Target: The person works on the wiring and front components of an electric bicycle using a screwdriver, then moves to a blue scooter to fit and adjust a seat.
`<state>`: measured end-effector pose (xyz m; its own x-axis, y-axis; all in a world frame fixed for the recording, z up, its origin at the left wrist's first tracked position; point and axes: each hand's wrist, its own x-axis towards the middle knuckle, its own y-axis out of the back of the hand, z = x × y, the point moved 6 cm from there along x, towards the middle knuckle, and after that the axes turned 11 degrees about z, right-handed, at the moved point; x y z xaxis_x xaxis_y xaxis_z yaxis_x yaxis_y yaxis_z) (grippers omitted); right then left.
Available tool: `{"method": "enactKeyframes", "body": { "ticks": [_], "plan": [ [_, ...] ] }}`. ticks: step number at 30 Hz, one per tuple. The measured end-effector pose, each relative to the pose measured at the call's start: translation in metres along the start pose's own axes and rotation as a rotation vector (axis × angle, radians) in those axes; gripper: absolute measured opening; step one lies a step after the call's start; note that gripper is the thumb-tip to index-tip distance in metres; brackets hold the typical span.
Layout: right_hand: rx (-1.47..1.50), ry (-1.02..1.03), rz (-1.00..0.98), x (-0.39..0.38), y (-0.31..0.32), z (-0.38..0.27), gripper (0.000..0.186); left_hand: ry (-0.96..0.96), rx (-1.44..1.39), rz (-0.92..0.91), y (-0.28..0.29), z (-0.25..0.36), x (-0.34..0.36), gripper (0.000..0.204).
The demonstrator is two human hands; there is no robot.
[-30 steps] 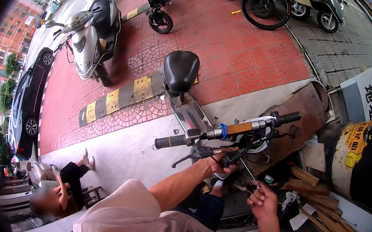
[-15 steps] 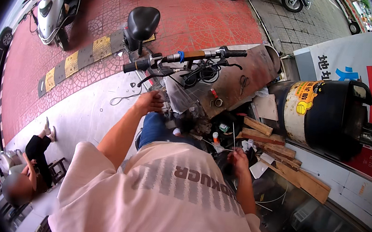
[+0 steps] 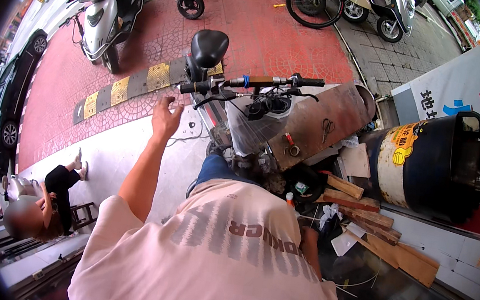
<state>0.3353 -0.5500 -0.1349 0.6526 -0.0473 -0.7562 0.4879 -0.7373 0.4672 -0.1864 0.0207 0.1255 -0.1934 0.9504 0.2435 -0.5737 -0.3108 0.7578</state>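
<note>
The small two-wheeler (image 3: 213,114) stands ahead of the person, with its handlebar (image 3: 268,82) on the near-right side of its black seat (image 3: 209,48). The bar's long axis runs left to right, the right end pointing slightly farther. The left hand (image 3: 166,117) is the nearer one, apart from the bar's left end toward near-left, fingers spread, holding nothing; the right hand is hidden, so I cannot tell its grip
</note>
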Motion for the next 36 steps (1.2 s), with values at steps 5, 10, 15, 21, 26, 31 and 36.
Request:
{"method": "enactKeyframes", "body": {
  "ticks": [5,10,15,21,26,31,36],
  "plan": [
    [-0.058,0.136,-0.141,-0.027,-0.033,-0.06,0.014,-0.346,0.437,-0.313,-0.005,0.078,0.018,0.098],
    [-0.155,0.21,-0.138,-0.033,-0.035,-0.07,0.012,-0.474,0.49,-0.555,-0.027,0.088,0.04,0.103],
    [-0.132,0.07,-0.147,0.007,-0.01,-0.023,0.013,-0.534,0.5,-0.579,-0.046,0.087,0.048,0.101],
    [-0.494,0.274,-0.111,0.028,0.0,0.003,0.023,-0.507,0.542,-0.559,-0.037,0.077,0.044,0.096],
    [-0.262,0.368,-0.077,0.086,0.003,0.013,0.019,-0.524,0.505,-0.588,-0.054,0.108,0.047,0.102],
    [-0.216,0.133,-0.213,0.003,-0.044,-0.044,0.014,-0.499,0.536,-0.555,-0.033,0.078,0.041,0.094],
    [-0.181,0.135,-0.205,-0.023,-0.037,-0.073,0.014,-0.545,0.506,-0.528,-0.043,0.088,0.044,0.091]
  ]
}}
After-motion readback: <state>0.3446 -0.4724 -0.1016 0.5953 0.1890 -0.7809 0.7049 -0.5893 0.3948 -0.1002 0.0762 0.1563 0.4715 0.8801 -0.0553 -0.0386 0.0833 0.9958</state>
